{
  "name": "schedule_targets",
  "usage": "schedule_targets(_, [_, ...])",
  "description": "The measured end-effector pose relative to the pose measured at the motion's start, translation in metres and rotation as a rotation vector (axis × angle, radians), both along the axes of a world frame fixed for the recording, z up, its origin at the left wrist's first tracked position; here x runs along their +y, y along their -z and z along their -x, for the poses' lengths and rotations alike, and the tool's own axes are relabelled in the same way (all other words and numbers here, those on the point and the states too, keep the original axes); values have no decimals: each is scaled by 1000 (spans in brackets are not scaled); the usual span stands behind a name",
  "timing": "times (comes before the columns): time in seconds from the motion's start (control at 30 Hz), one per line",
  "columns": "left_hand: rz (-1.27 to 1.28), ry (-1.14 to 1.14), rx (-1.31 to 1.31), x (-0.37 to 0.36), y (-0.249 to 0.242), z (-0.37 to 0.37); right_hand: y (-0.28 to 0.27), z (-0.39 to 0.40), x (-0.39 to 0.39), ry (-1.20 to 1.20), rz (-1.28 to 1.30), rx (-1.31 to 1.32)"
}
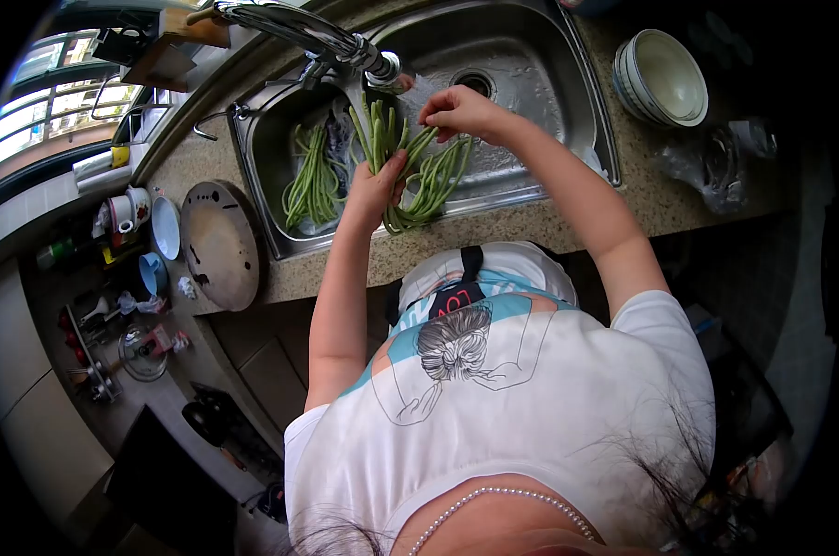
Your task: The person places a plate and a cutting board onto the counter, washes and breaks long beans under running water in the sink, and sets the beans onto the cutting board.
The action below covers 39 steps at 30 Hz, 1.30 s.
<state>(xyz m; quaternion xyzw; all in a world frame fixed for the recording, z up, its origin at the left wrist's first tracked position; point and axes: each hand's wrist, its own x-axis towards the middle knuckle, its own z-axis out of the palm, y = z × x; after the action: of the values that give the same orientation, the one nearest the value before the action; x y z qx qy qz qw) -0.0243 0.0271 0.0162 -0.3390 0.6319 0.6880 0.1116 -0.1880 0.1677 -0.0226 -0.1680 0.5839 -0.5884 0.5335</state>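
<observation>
My left hand (375,190) is wrapped round a bunch of long green beans (426,192), some ends sticking up past the fingers and the rest looping down to the right. The fingers of my right hand (463,113) are pinched together at one of the upper beans of this bunch, just beside the water from the tap (382,69). A second bunch of long beans (313,181) lies in the left sink basin (266,176), next to what looks like a clear plastic bag (339,130).
The larger right basin (540,83) is wet, with a drain (475,83). Stacked bowls (670,79) and a crumpled plastic bag (716,171) stand on the right counter. A round wooden board (220,246) and a light blue bowl (165,228) are on the left.
</observation>
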Motion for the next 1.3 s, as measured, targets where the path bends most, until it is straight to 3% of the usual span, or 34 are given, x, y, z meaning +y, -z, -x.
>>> schedule_targets(0.07, [-1, 8, 15, 2, 0, 1, -9, 5, 5, -53, 12, 71])
schedule_targets(0.13, [-2, 31, 21, 1, 1, 0, -16, 9, 9, -218, -17, 425])
schedule_targets(0.17, [-4, 52, 27, 1, 1, 0, -14, 8, 9, -217, -17, 425])
schedule_targets(0.23, [-5, 51, 32, 2, 1, 0, -5, 2, 7, -166, -11, 795])
schedule_targets(0.37, [-109, -47, 42, 7, -1, -1, 4, -22, -1, 112, 28, 700])
schedule_targets(0.43, [-129, -18, 49, 4, 0, -1, 16, -31, -7, 443, 118, 224])
schedule_targets(0.47, [-149, 10, 57, 4, 0, -2, 31, -22, -5, 441, 117, 223])
schedule_targets(0.53, [-152, 23, 47, 10, -4, -10, 57, 7, 5, 686, 478, -533])
schedule_targets(0.57, [-152, 42, 36, 12, -6, -13, 61, 11, 10, 687, 480, -536])
schedule_targets(0.63, [-200, 41, 37, 3, 1, -19, 43, 19, 21, 708, 218, -283])
schedule_targets(0.67, [-224, 73, 48, -2, 4, -21, 47, 24, 27, 590, 36, 12])
schedule_targets(0.7, [-247, 105, 61, -5, 4, -21, 47, 23, 31, 587, 33, 13])
schedule_targets(0.77, [-258, 177, 93, -7, 2, -16, 46, 18, 37, 483, -296, 996])
schedule_targets(0.83, [-292, 186, 93, -4, 0, -11, 30, 11, 36, 393, -470, 1480])
schedule_targets(0.9, [-297, 221, 59, -9, 6, -9, 2, 3, 19, 185, 115, 528])
schedule_targets(1.1, [-377, 269, 88, -13, 7, -11, -62, -20, 11, -147, 154, 686])
schedule_targets(1.3, [-378, 285, 154, -16, 6, -14, -70, -33, 17, -55, 267, 651])
